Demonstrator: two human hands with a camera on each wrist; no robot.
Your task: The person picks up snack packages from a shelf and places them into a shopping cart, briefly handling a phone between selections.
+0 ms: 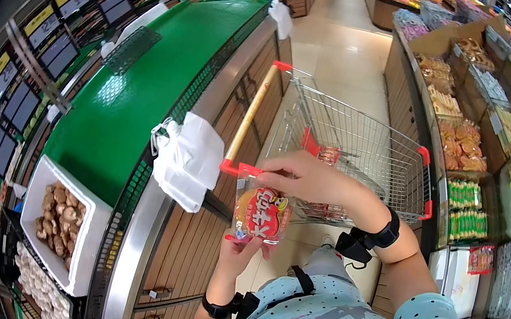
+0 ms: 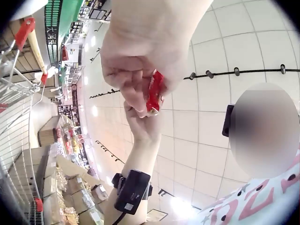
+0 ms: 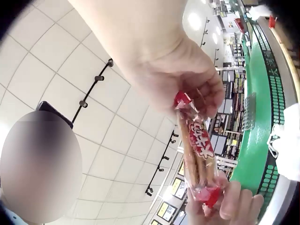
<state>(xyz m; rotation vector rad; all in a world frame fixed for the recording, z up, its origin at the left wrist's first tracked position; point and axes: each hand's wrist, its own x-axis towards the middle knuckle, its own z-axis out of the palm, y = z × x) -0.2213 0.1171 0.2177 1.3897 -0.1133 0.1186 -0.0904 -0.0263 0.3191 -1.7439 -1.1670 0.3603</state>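
Note:
Between my two hands is a clear and red snack packet (image 1: 262, 215) with large white lettering and flat, tan biscuit-like pieces inside. My left hand (image 1: 237, 256) pinches its lower end, and my right hand (image 1: 316, 178) grips the red upper end. From the right wrist view the packet (image 3: 199, 147) appears edge-on, stretched from the right hand (image 3: 187, 79) down to the left fingers (image 3: 234, 201). In the left wrist view the left hand (image 2: 140, 61) covers most of it, leaving a red end showing. A metal shopping cart (image 1: 369, 128) stands just beyond my hands, with red packets (image 1: 328, 155) inside.
To the left runs a green-topped counter (image 1: 148, 74) holding a white foam box (image 1: 91, 247) of mushrooms. White plastic bags (image 1: 188, 158) hang from its edge. Shelves of packaged food (image 1: 467, 147) line the right side. A tiled aisle (image 1: 347, 53) extends ahead.

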